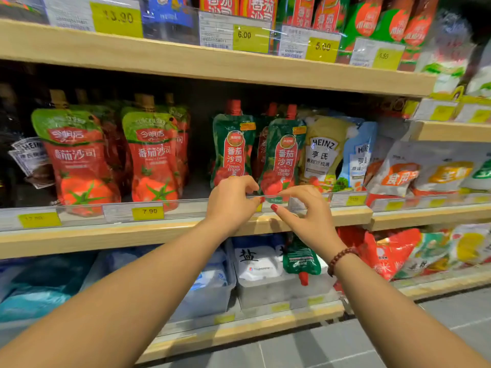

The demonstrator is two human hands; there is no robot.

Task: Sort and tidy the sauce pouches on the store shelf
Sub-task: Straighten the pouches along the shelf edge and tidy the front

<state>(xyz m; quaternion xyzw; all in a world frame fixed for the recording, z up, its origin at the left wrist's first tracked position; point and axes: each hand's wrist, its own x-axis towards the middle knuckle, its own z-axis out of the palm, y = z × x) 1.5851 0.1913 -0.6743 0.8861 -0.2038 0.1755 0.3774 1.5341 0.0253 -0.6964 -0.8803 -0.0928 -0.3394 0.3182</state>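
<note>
Two green ketchup pouches with red caps (231,144) (284,155) stand upright on the middle shelf, more behind them. Just in front, my left hand (231,200) and my right hand (308,211) both pinch the top edge of the clear front rail (186,205), fingers over it and thumbs on the near side. To the left stand larger red tomato pouches with green tops (77,155) (154,152). A yellow Heinz pouch (321,152) and a blue one (358,155) stand at the right. Another green ketchup pouch (301,258) lies cap-down on the lower shelf.
A dark Heinz pouch (29,160) leans at the far left. Yellow price tags (147,212) sit in the rail. White salt bags in a grey bin (255,261) fill the lower shelf, with snack bags (393,251) to the right. The top shelf (212,62) overhangs above.
</note>
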